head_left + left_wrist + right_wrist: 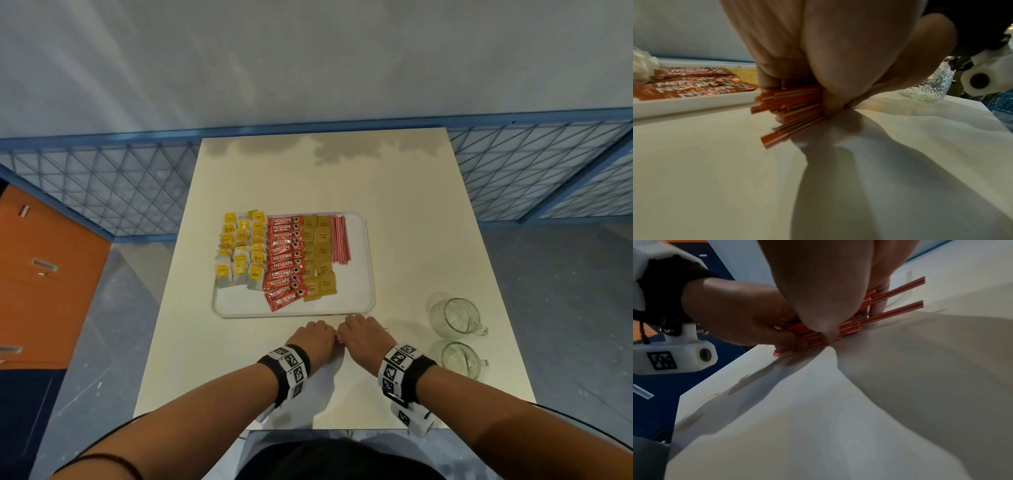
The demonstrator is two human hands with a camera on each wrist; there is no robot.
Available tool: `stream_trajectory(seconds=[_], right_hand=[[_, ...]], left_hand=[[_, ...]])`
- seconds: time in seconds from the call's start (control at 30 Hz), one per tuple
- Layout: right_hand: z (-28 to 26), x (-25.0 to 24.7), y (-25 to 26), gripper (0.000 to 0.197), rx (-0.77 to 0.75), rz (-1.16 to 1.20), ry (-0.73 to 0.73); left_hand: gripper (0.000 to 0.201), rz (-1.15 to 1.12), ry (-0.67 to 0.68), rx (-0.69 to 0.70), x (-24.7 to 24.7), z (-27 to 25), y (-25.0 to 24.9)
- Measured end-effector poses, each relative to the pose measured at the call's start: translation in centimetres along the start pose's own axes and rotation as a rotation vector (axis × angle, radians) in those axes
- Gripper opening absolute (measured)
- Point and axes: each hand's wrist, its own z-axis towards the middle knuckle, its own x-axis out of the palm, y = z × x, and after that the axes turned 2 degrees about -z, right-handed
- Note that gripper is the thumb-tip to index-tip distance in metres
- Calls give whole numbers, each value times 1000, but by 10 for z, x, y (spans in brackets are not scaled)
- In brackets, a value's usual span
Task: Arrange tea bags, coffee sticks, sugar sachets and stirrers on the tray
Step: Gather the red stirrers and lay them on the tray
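Note:
A white tray (363,301) on the table holds yellow tea bags (239,253), red Nescafe coffee sticks (284,260), tan sugar sachets (317,257) and a row of red-and-white stirrers (339,240). Just in front of the tray, my left hand (313,337) and right hand (364,334) meet over a loose bundle of red-and-white stirrers (339,339). In the left wrist view the left fingers curl round the bundle (789,110) on the tabletop. The right wrist view shows the right thumb and fingers pinching the same bundle (813,334), with two stirrers (900,290) sticking out.
Two clear glass mugs (454,315) (457,358) stand at the right of the table, near the right wrist. A blue mesh fence (102,185) runs behind the table. An orange cabinet (44,274) stands to the left.

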Motion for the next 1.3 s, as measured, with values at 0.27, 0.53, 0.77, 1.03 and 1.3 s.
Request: stream_trajectory(seconds=[0.27,0.53,0.77,1.03,1.3], right_hand=[[-3,-9,3,17,11,-1,102],[4,-29,0,45,-120,-47,144],[11,-42,-8,23,-119,164,216],[20,-78,-40,26,-142,386,185],[19,-112,-68,48,333,1041,-72]], left_hand=[[31,-58,30,22,-6,-4,-1],[28,-177,1,16,-8,-11,4],[33,-251,29,64,-18,-10,10],[28,-462,19,143,-27,-10,31],[30,-744,-28,211,-50,-19,36]])
